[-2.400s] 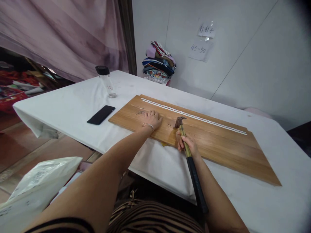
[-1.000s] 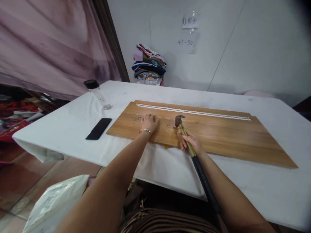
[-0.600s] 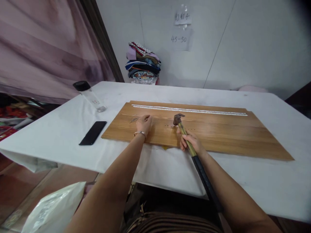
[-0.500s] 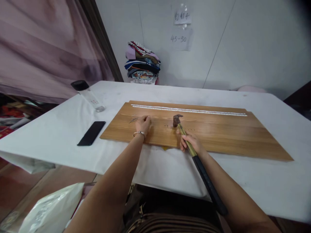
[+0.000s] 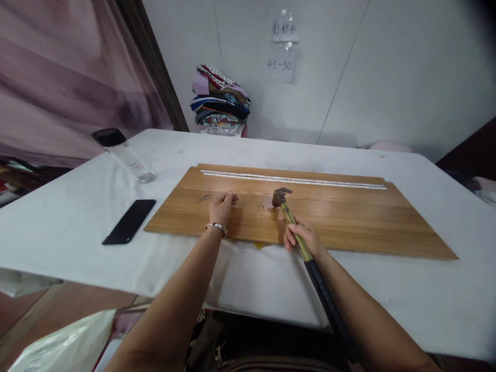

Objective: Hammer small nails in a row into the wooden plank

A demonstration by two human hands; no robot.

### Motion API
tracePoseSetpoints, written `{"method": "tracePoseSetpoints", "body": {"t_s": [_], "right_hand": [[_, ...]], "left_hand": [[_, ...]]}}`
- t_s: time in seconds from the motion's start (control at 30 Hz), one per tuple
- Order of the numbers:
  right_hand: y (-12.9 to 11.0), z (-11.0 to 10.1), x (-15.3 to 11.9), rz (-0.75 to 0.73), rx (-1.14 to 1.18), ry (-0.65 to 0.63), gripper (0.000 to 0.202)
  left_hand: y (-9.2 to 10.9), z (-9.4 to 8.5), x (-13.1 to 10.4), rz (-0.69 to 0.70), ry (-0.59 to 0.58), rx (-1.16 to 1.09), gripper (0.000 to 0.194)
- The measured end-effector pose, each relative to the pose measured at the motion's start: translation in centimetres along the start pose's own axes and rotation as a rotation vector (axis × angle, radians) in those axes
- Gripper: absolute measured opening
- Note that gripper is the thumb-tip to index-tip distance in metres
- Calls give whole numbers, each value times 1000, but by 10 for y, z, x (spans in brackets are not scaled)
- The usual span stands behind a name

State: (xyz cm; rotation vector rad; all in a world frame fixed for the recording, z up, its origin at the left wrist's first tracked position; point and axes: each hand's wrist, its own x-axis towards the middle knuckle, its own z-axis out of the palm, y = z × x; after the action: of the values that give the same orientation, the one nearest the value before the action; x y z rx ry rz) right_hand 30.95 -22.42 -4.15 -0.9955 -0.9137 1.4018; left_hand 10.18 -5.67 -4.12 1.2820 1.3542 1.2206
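Hammer (image 5: 315, 274) in R hand (image 5: 310, 238) (gripped high), L hand (image 5: 220, 207) nr nails (image 5: 204, 197)

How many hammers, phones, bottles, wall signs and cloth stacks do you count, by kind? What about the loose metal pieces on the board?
Hammer: 1
Phone: 1
Bottle: 1
Wall signs: 2
Cloth stack: 1
Total: 6
Loose metal pieces on the board: too small to count, left out of the total.

Room: homelike, we think, used for handiwork
Curtain (image 5: 77, 62): pinkish, hanging at our left
Wall (image 5: 333, 67): pale panels bearing handwritten papers (image 5: 282, 66)
Tabletop (image 5: 240, 150): white-covered, with folded fabrics (image 5: 220, 106) stacked beyond its far edge
Floor (image 5: 77, 300): reddish tiles
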Motion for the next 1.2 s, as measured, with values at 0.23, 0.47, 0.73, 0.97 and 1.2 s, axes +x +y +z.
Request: {"method": "tracePoseSetpoints", "body": {"t_s": [0.23,0.47,0.73,0.97,1.2], "right_hand": [[0,2,-2,44,-5,3,39],[2,-1,-2,46,-26,14,36],[2,1,-5,33,-17,-8,38],[3,-1,-3,33,-16,23,40],[2,0,-1,70,-44,-4,39]], "left_hand": [[12,22,15,-11,-91,-67,31],[18,42,43,112,-128,332,40],[10,48,44,215,-151,908,27],[7,54,38,265,-201,987,31],[3,59,39,256,-187,966,38]]}}
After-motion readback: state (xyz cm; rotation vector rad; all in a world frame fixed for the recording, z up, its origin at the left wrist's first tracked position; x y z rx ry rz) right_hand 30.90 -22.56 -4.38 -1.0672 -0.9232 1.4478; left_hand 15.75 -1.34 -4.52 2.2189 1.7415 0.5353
